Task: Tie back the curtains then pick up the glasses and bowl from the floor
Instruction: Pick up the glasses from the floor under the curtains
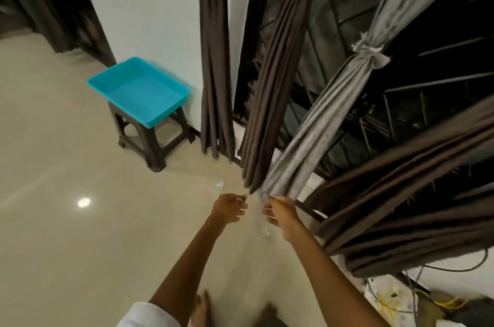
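A grey curtain [315,123] hangs at the window, bunched and knotted with a strip of the same cloth [370,55]. Dark brown curtains hang to its left [275,80] and right [406,193], and another brown one [215,59] hangs against the wall. Both my hands reach down by the grey curtain's lower end. My left hand [230,207], wearing a ring, has loosely curled fingers and holds nothing. My right hand [280,213] is at the grey hem with its fingers apart. One clear glass [219,185] stands on the floor beyond my left hand, another [265,231] between my wrists. No bowl is in view.
A turquoise tray [139,91] rests on a dark plastic stool [149,139] by the white wall. The beige tiled floor [80,246] spreads to the left. Cables and clutter [417,297] lie at the lower right. My feet [203,308] show at the bottom edge.
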`<state>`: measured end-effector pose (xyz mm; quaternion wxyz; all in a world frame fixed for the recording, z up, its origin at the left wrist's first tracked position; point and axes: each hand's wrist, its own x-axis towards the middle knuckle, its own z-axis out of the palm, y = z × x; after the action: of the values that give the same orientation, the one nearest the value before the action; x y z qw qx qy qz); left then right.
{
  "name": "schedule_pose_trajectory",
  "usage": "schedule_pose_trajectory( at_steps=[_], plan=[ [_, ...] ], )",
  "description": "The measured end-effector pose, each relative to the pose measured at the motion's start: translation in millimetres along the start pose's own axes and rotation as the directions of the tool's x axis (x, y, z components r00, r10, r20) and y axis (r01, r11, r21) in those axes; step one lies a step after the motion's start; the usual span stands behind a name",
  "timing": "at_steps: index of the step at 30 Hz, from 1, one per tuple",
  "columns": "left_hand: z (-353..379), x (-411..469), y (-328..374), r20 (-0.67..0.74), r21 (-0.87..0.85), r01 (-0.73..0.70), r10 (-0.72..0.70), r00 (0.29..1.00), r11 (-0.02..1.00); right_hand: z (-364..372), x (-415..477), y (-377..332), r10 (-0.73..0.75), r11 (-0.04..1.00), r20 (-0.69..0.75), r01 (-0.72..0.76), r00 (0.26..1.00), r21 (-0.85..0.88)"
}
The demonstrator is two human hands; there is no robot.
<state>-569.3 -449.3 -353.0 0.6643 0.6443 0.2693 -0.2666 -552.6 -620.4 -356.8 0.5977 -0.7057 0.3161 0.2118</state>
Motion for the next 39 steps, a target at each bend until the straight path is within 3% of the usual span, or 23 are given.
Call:
schedule_pose_trajectory(
  at_steps=[5,9,14,21,33,39],
  plan=[
    [-36.0,20.4,10.8,0.045,-0.079,0.089,-0.086,0.995,0.993,54.2,16.9,-8.5,-0.005,1.000,0.055,0.007,0.998,-0.030],
    [-51.4,42.8,21.8,-0.041,0.039,0.034,-0.032,0.999,0.999,71.0,38.6,-12.8,0.029,0.999,0.068,-0.027,0.997,-0.037],
    [-69.4,78.7,41.7,-0.022,0.063,0.093,-0.092,0.996,0.994,82.2,86.9,-14.6,0.085,0.996,0.092,-0.086,0.992,0.009],
    [-79.0,143.1,79.0,-0.048,0.277,0.109,-0.099,0.994,0.955,103.5,141.0,-33.1,0.146,0.979,0.112,-0.159,0.983,0.126],
    [-121.9,240.6,93.0,-0.033,0.295,0.170,-0.168,0.985,0.940,140.0,197.4,-56.6,0.261,0.943,0.011,-0.258,0.965,0.210],
    [-174.0,286.8,95.5,0.097,0.340,0.192,-0.237,0.967,0.921,179.9,203.2,-65.3,0.326,0.912,-0.076,-0.292,0.942,0.288]
  ],
)
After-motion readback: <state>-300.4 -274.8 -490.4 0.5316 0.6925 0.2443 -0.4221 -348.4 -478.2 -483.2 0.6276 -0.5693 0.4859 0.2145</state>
